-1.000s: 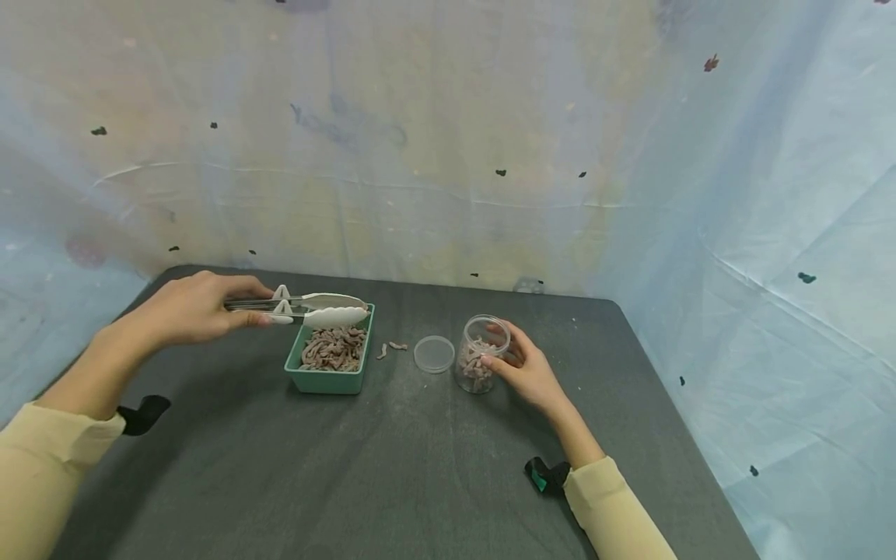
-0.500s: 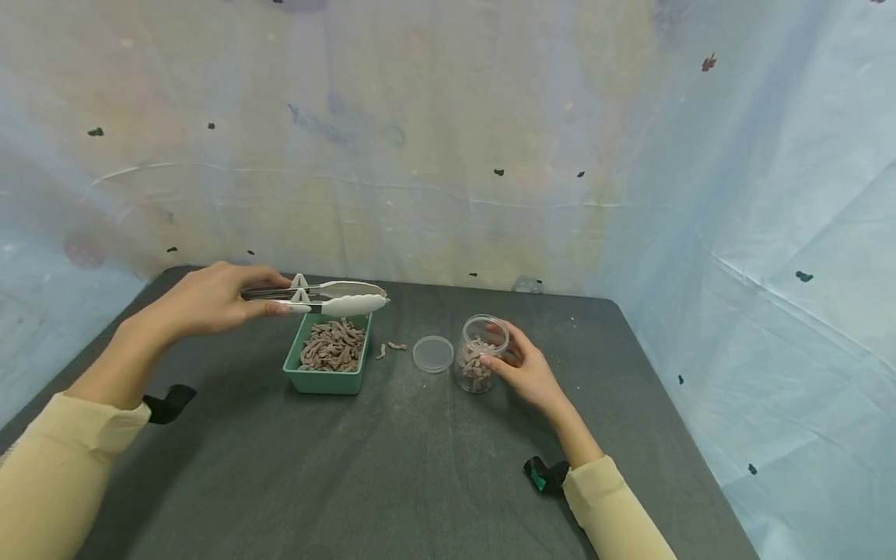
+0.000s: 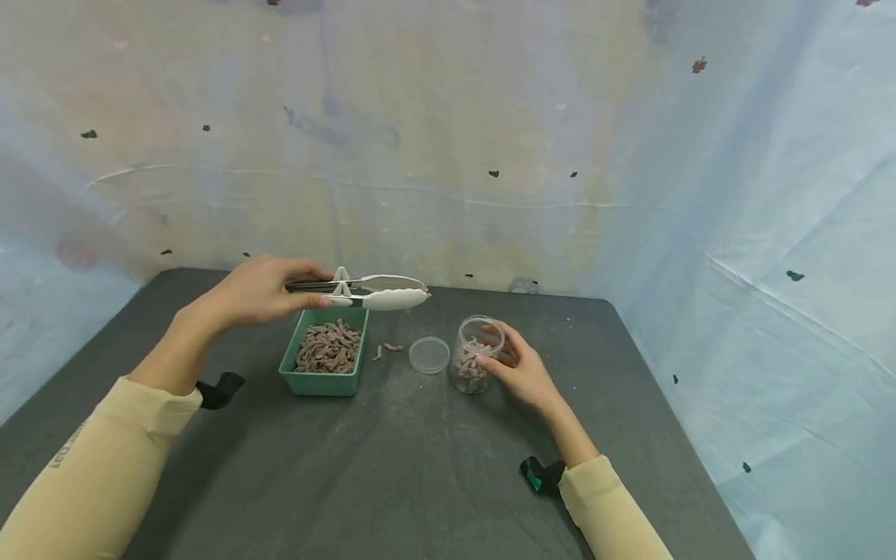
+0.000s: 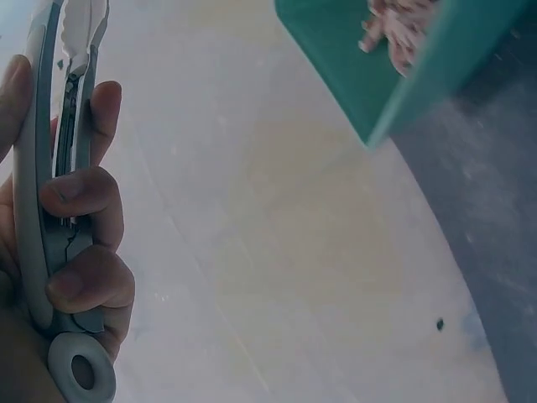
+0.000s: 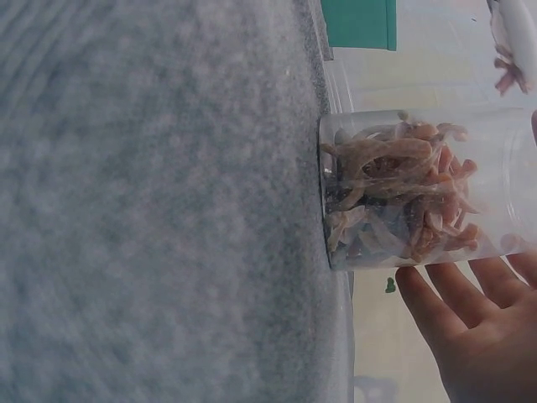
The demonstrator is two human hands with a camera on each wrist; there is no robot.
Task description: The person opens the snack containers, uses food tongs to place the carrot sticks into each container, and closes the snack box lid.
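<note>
In the head view my left hand grips a pair of tongs with white tips, held level above the back of a green tub. The left wrist view shows fingers curled round the tongs' handle. Brownish worm-like strips fill much of the tub. A few strips stick out of the tong tips in the right wrist view. My right hand holds a clear jar upright on the table, thumb and fingers round its side. More strips lie inside the open-topped jar.
A clear round lid lies flat between tub and jar. Two loose strips lie on the dark table beside the tub. Pale sheeting hangs behind the table and on its sides.
My left hand has carried the tongs to the right, from over the tub to past its right edge, towards the jar. The right hand and jar have stayed in place.
</note>
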